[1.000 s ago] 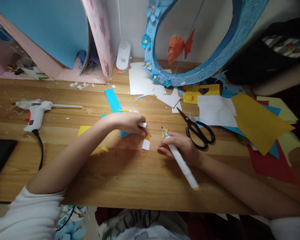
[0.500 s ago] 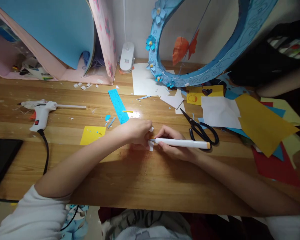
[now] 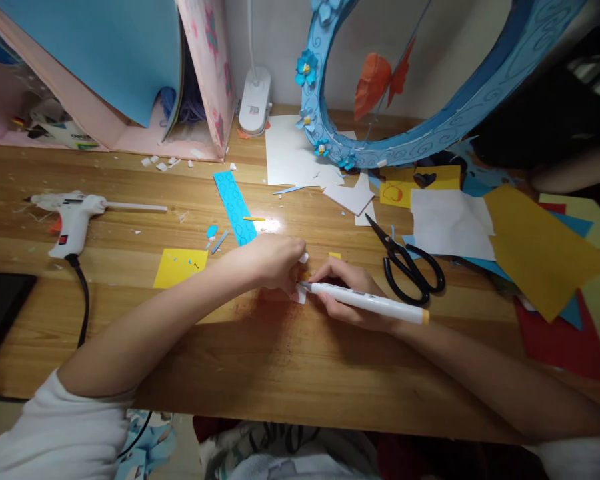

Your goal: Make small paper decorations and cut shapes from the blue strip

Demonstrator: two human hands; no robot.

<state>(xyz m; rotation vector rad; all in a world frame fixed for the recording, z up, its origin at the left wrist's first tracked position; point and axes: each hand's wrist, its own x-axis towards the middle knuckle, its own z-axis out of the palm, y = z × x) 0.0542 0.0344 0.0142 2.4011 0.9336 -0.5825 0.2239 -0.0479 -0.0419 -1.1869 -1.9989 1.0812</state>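
My right hand [image 3: 347, 293] is closed round a white marker [image 3: 375, 303] with an orange end cap. The marker's tip points left at a small piece of paper [image 3: 301, 293], white with an orange patch. My left hand [image 3: 280, 263] is closed over that piece and pinches it above the wooden table; its fingers hide most of it. A blue paper strip [image 3: 233, 203] with drawn circles lies just beyond my left hand, a thin yellow strip across it. Black-handled scissors [image 3: 405, 263] rest to the right of my right hand, partly opened.
At left lies a white glue gun [image 3: 75, 220] with its cord. A yellow paper square [image 3: 181, 268] is near my left forearm. Coloured sheets [image 3: 545, 247] pile up at right. Behind stand a blue ring frame [image 3: 405, 153] with paper flowers, a white clip device [image 3: 255, 103] and a pink box [image 3: 213, 87].
The marker's rear end has swung down toward me, its tip staying by the small paper. A yellow scrap now shows beyond my right hand. The view has shifted slightly.
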